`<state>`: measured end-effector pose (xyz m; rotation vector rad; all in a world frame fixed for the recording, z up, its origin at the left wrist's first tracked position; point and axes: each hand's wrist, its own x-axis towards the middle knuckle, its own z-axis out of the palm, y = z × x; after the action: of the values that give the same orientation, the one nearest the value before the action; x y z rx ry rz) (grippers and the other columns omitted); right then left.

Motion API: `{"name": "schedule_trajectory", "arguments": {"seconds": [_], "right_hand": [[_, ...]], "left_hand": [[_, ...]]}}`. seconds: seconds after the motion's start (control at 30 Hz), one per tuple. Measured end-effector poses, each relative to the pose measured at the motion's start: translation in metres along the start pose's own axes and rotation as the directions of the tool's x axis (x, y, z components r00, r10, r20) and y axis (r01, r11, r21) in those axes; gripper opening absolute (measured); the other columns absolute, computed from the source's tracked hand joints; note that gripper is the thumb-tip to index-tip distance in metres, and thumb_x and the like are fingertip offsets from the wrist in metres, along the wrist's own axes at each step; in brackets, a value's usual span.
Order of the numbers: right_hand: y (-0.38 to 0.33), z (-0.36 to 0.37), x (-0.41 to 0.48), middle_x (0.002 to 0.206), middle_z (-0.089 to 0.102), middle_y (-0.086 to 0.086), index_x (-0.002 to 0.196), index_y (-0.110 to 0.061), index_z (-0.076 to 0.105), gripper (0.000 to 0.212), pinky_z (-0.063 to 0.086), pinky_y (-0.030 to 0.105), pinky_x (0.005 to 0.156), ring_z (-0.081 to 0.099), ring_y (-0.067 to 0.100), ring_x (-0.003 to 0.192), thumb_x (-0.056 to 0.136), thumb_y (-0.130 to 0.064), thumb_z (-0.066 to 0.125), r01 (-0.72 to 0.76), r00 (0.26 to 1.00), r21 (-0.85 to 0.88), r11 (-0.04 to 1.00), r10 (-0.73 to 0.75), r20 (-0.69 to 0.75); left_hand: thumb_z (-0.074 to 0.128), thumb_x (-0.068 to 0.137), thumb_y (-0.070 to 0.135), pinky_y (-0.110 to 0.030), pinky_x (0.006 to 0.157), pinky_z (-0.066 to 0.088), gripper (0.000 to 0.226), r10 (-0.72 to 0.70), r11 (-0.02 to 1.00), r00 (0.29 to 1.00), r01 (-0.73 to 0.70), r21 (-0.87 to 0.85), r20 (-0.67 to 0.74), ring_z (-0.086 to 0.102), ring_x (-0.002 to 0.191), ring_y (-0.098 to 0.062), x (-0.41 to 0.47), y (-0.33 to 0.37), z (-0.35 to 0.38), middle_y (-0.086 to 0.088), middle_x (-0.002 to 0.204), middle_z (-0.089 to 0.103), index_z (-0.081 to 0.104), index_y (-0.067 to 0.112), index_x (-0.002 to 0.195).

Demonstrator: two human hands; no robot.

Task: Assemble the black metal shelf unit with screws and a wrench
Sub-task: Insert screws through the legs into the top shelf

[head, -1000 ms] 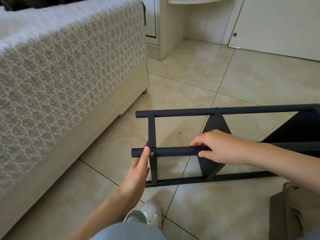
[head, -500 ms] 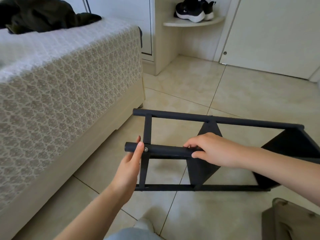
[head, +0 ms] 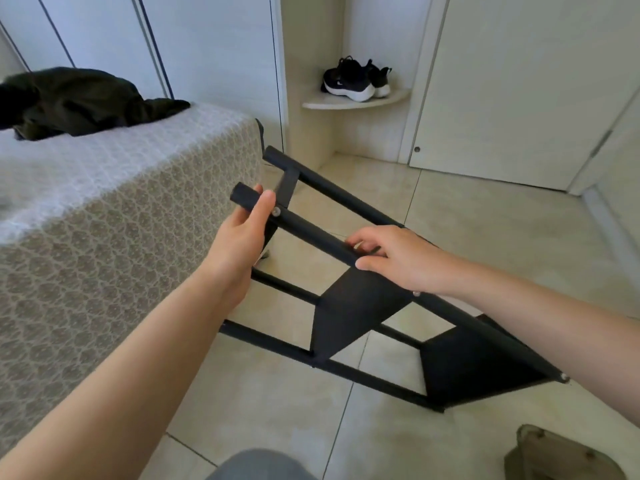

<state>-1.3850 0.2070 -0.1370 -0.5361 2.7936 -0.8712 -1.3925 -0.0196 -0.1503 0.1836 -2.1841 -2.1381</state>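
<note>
**Shelf frame tilted on the floor, one post held in both hands**

The black metal shelf unit (head: 356, 310) is set on the tiled floor (head: 485, 237) at a tilt. Its far end is raised beside the corner of the bed (head: 121, 220), and its near end lies low at the right. The step in hand is judged to be the turning or standing up of the frame. The low end is therefore best used as a pivot, and the raised end is best held apart from the bed cover. The load should be shared along the upper post (head: 311, 233). No twist should be put into it, since the joints may not be fully tightened.

That post is grasped in two places. The left hand (head: 242, 237) is wrapped round its raised tip. The right hand (head: 391, 258) is curled over it further down, just above the middle shelf panel (head: 346, 317). A screw head (head: 276, 212) is seen in the post between the hands, just beside the left one. No wrench is seen.
</note>
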Motion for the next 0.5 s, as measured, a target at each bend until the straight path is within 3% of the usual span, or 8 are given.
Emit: {"name": "schedule_trajectory", "arguments": {"seconds": [0.1, 0.17, 0.3, 0.37, 0.5], "right_hand": [[-0.006, -0.015, -0.007, 0.133, 0.06, 0.001, 0.137, -0.023, 0.053, 0.04, 0.044, 0.017, 0.084, 0.058, 0.01, 0.11, 0.098, -0.017, 0.059, -0.012, 0.998, 0.076, 0.997, 0.017, -0.066], [-0.007, -0.024, -0.015, 0.134, 0.059, 0.001, 0.137, -0.023, 0.053, 0.041, 0.045, 0.024, 0.092, 0.058, 0.015, 0.118, 0.097, -0.018, 0.059, -0.021, 0.995, 0.123, 0.992, 0.033, -0.096], [-0.007, -0.033, -0.036, 0.121, 0.058, -0.011, 0.131, -0.029, 0.055, 0.037, 0.046, 0.023, 0.087, 0.057, 0.007, 0.106, 0.096, -0.02, 0.061, -0.022, 0.987, 0.224, 0.974, 0.057, -0.149], [-0.006, -0.034, -0.049, 0.114, 0.061, -0.016, 0.123, -0.035, 0.056, 0.031, 0.048, 0.023, 0.084, 0.059, 0.004, 0.104, 0.096, -0.021, 0.062, -0.021, 0.983, 0.301, 0.953, 0.074, -0.167], [-0.001, -0.027, -0.078, 0.108, 0.065, -0.017, 0.115, -0.037, 0.057, 0.026, 0.053, 0.027, 0.088, 0.062, 0.003, 0.104, 0.095, -0.021, 0.063, -0.003, 0.969, 0.407, 0.913, 0.104, -0.226]], "left_hand": [[0.053, 0.097, 0.057, -0.032, 0.118, 0.025, 0.061, 0.063, 0.997, 0.998, -0.063, 0.039, 0.005, 0.047, 0.131, -0.006, 0.006, 0.031, 0.009, 0.015, 0.145, 0.051, 0.038, 0.038, 0.153], [0.053, 0.097, 0.058, -0.033, 0.117, 0.027, 0.062, 0.106, 0.992, 0.994, -0.108, 0.071, 0.031, 0.052, 0.125, -0.003, 0.006, 0.05, 0.018, 0.014, 0.142, 0.054, 0.04, 0.035, 0.152], [0.052, 0.098, 0.057, -0.012, 0.085, 0.033, 0.056, 0.185, 0.966, 0.978, -0.199, 0.167, 0.098, 0.047, 0.088, 0.019, -0.002, 0.082, 0.04, 0.034, 0.103, 0.054, 0.045, 0.034, 0.149], [0.052, 0.099, 0.054, -0.011, 0.072, 0.031, 0.05, 0.216, 0.947, 0.966, -0.243, 0.21, 0.143, 0.047, 0.087, 0.017, -0.011, 0.095, 0.05, 0.035, 0.096, 0.051, 0.049, 0.034, 0.144], [0.053, 0.1, 0.049, -0.014, 0.069, 0.032, 0.024, 0.252, 0.909, 0.952, -0.294, 0.296, 0.174, 0.054, 0.094, 0.005, -0.031, 0.109, 0.071, 0.025, 0.097, 0.057, 0.057, 0.038, 0.121]]}}
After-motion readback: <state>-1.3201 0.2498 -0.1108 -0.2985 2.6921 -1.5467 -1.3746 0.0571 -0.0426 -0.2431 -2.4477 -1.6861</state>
